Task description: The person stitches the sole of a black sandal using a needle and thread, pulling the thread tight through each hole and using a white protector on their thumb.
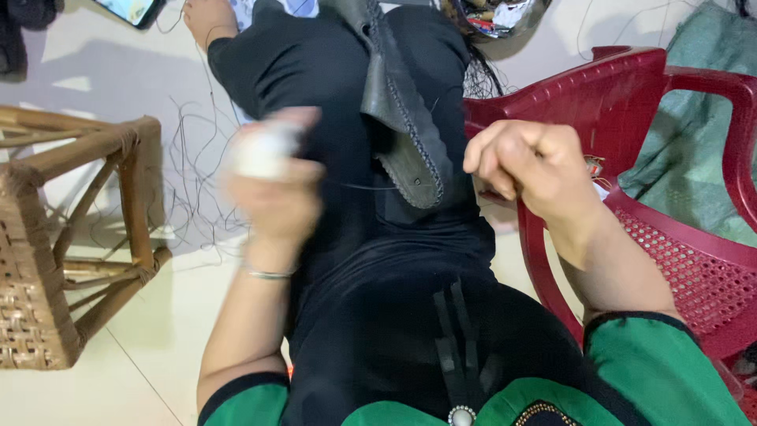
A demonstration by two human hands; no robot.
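A dark grey leather shoe upper (402, 126) with a stitched edge lies along my black-clad leg. My left hand (272, 185) is blurred with motion, just left of the leather piece. Its fingertip is wrapped in white tape, and the fingers are closed on a thin dark thread (371, 188) that runs to the leather's stitched edge. My right hand (528, 166) is a closed fist to the right of the leather, over the red chair; what it holds is hidden.
A red plastic chair (670, 158) stands at my right with green cloth (702, 134) behind it. A woven cane stool (63, 237) sits on the left. Loose dark threads (197, 189) lie on the pale floor. A phone (130, 9) rests at top left.
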